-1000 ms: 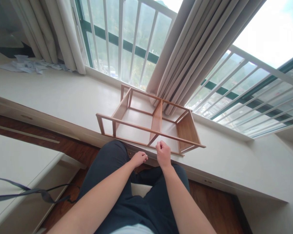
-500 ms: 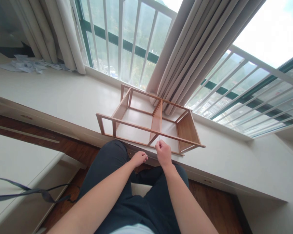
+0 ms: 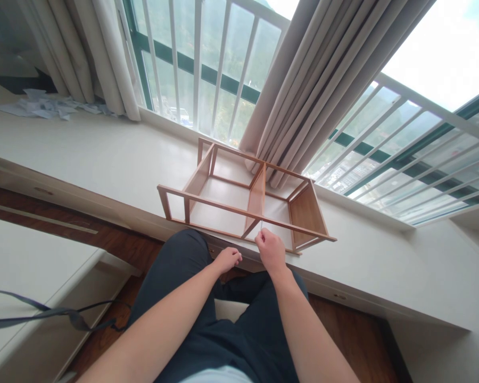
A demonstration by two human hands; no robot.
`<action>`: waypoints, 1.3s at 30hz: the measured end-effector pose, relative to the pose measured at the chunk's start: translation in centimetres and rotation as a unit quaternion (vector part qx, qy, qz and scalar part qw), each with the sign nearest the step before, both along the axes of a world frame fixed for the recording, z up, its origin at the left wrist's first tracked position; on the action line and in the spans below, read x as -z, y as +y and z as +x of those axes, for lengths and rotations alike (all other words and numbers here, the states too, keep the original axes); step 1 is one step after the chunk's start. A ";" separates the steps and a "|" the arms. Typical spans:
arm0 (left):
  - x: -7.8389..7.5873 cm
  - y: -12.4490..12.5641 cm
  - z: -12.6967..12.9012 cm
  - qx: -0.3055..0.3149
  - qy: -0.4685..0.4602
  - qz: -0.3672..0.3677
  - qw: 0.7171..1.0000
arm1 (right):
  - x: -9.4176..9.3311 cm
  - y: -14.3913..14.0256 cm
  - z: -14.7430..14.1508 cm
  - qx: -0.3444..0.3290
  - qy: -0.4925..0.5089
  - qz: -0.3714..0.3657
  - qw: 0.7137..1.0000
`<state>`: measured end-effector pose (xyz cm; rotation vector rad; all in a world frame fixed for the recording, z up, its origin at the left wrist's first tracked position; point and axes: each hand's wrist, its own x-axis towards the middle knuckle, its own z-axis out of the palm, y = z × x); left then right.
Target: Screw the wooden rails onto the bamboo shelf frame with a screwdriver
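A wooden shelf rack [image 3: 256, 194] lies on its side on the white window ledge in front of me, its slim rails joined by several brown panels. At its near lower rail, right of the middle panel, is my right hand [image 3: 272, 250], closed in a fist. A thin pale sliver shows just above its fingers, too small to name. Over my left thigh rests my left hand [image 3: 227, 259], fingers curled together, apart from the rack. What it holds, if anything, is hidden.
The ledge [image 3: 115, 154] runs along barred windows. A grey curtain [image 3: 295, 101] hangs behind the rack and touches it. Crumpled white papers [image 3: 42, 105] lie at the far left. A dark strap [image 3: 75, 319] trails over white furniture at the lower left.
My right hand has shifted and turned slightly to the right, still closed beside the lower rail. My left hand and the rack stay where they were.
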<state>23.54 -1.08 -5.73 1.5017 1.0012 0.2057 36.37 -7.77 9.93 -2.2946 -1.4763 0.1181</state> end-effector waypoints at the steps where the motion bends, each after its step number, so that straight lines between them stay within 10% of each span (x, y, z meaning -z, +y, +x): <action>1: 0.0 0.0 0.0 0.000 0.001 0.001 1.000 | 0.0 0.0 0.0 0.001 0.002 0.001 1.000; 16: -0.4 0.0 -0.1 -0.002 0.005 0.001 1.000 | 1.1 -0.1 0.3 0.001 -0.046 0.045 0.998; 39: 0.2 0.0 0.1 0.000 -0.008 0.002 1.000 | 2.8 0.5 -0.3 0.026 0.247 0.149 0.957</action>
